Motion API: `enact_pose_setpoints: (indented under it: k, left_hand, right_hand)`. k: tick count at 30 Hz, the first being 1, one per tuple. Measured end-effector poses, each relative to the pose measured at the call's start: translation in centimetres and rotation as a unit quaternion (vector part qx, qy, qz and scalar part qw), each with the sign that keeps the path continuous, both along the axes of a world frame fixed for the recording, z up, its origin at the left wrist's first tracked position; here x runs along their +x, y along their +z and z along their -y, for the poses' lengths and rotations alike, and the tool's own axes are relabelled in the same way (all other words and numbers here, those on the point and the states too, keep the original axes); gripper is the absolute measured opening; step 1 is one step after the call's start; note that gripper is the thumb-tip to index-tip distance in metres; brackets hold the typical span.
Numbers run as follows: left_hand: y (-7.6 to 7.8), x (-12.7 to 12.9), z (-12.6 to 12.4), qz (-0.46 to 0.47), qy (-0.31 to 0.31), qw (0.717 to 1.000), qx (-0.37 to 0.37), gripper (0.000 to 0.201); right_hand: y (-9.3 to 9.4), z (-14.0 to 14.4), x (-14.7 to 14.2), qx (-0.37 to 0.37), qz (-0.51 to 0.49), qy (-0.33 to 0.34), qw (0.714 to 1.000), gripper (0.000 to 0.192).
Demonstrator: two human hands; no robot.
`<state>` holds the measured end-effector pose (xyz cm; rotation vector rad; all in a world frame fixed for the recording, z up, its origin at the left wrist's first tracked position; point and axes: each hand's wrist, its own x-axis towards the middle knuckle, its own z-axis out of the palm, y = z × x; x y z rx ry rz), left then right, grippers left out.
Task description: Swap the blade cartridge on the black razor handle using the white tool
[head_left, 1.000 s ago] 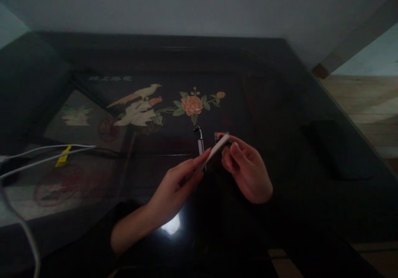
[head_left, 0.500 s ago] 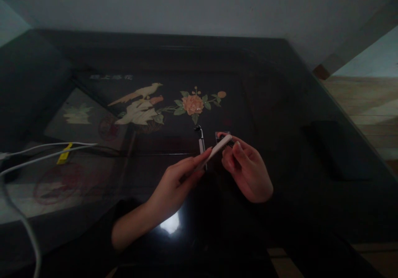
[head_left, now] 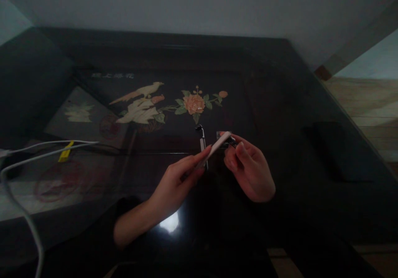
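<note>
Below the pink flower (head_left: 194, 103), the left hand (head_left: 174, 180) pinches a white strip (head_left: 219, 144); the right hand (head_left: 251, 171) pinches a dark thing (head_left: 232, 142), which might slip if squeezed loosely.

Premises: a room of domestic character, most consistent with a home; the exact room cannot be determined. Grounds: the desk (head_left: 289, 116) is dark and glossy, its top decorated with a pale bird (head_left: 139, 92), a pink flower (head_left: 194, 103) with green leaves, and a line of characters (head_left: 112, 76), furnishing of a household kind. A plain grey wall (head_left: 174, 6) stands behind. Light plank flooring (head_left: 363, 103) shows at right. White cables (head_left: 20, 211) at left suggest everyday use. Lighting is dim.
</note>
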<state>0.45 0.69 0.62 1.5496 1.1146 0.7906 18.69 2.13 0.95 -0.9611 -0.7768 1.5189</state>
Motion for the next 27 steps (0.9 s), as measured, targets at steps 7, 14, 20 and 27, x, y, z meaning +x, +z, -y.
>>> enact_pose_setpoints:
  k: [7,14,20,27]
  left_hand:
    - [-0.28,-0.17,-0.18,-0.008,0.006,1.000,0.025,0.046]
    - [-0.48,-0.31,-0.08,0.002,-0.028,0.998,0.051,0.047]
    - [-0.14,-0.08,-0.14,-0.010,0.010,0.999,0.029,0.047]
    - [-0.39,-0.14,0.15,0.013,-0.002,1.000,0.010,0.047]
  right_hand:
    - [0.09,0.08,0.07,0.007,0.001,0.007,1.000,0.035]
    - [0.32,0.17,0.09,0.001,-0.012,0.008,1.000,0.036]
    - [0.21,0.26,-0.04,-0.002,-0.045,0.004,0.999,0.031]
    - [0.32,0.13,-0.10,0.003,-0.062,0.007,0.998,0.031]
